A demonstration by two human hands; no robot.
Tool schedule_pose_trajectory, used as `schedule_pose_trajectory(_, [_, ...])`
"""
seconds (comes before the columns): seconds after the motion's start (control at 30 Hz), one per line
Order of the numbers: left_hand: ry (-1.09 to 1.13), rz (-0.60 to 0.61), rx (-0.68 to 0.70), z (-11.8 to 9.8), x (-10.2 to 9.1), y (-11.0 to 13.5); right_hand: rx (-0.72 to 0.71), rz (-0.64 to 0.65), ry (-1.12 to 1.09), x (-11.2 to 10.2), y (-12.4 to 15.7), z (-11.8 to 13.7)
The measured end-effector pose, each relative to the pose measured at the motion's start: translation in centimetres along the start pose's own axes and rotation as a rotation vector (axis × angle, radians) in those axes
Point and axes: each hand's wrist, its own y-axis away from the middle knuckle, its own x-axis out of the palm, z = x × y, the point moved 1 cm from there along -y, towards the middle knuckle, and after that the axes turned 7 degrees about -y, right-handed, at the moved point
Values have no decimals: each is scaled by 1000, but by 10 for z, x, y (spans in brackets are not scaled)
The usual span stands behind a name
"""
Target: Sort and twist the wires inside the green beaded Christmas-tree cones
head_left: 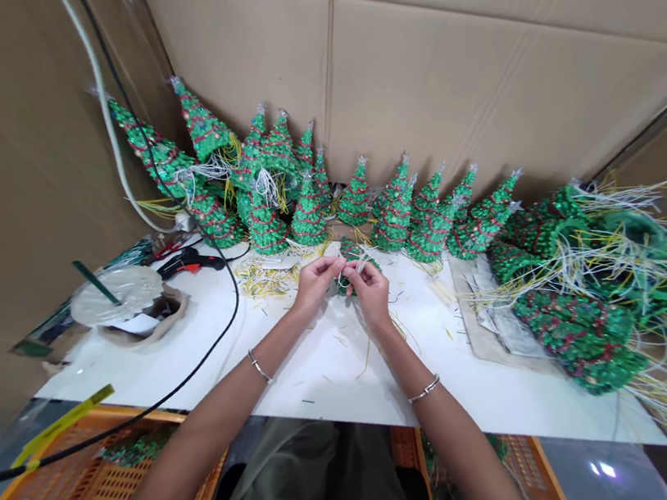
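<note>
Orange plastic crates (112, 451) sit just below the near edge of the white desk (316, 372), with green sequinned pieces in the left one. Above them, the left hand (315, 280) and right hand (370, 288) are both closed in a pinch, fingertips meeting on thin white wires at the top of a small green sequinned tree (351, 267), which is held near the desk's far edge. Yellow wire clippings (264, 282) and a red-and-black glue gun (192, 263) lie to the left. Wired trees (575, 338) are heaped at the right edge, partly on papers (503, 323). Upright sequinned trees (353, 199) line the far edge, before a cardboard wall (457, 77).
</note>
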Motion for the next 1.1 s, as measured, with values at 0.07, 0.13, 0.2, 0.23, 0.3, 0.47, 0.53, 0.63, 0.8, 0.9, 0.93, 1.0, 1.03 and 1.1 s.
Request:
schedule_pose_trajectory(0.07, [0,-3,-3,0,0,0,-4,3,-9,0,1,0])
schedule_pose_trajectory(0.13, [-3,-1,-3,1,-1,0,-12,2,-23,0,1,1])
schedule_pose_trajectory(0.2, [-7,9,-1,2,-1,0,-17,-2,-30,0,1,0])
schedule_pose_trajectory(0.23, [-9,14,-1,2,-1,0,-19,-6,-28,0,1,0])
schedule_pose_trajectory(0.3, [-9,20,0,3,-1,0,-23,-12,-14,0,1,-1])
schedule_pose_trajectory(0.47, [-8,-26,-14,4,-2,-1,-31,15,81,0,2,-2])
schedule_pose_trajectory(0.53, [-8,-29,-20,5,-3,-2,-61,26,119,-1,2,-2])
schedule_pose_trajectory(0.63, [-5,-14,-10,7,-3,-3,-98,17,159,-2,2,-4])
schedule_pose_trajectory(0.8, [1,8,-16,8,-1,-1,-116,6,178,-3,2,-5])
schedule_pose_trajectory(0.9, [11,15,-12,7,-1,-1,-107,-2,176,-3,1,-5])
schedule_pose_trajectory(0.93, [13,19,-9,7,-1,-1,-104,-4,169,-3,1,-5])
schedule_pose_trajectory(1.0, [17,20,-3,7,-1,-1,-99,-4,150,-3,1,-5])
schedule_pose_trajectory(1.03, [19,19,-1,7,-1,-1,-95,-2,142,-3,1,-5])
schedule_pose_trajectory(1.1, [22,19,-6,7,0,0,-78,-2,125,-2,1,-3])
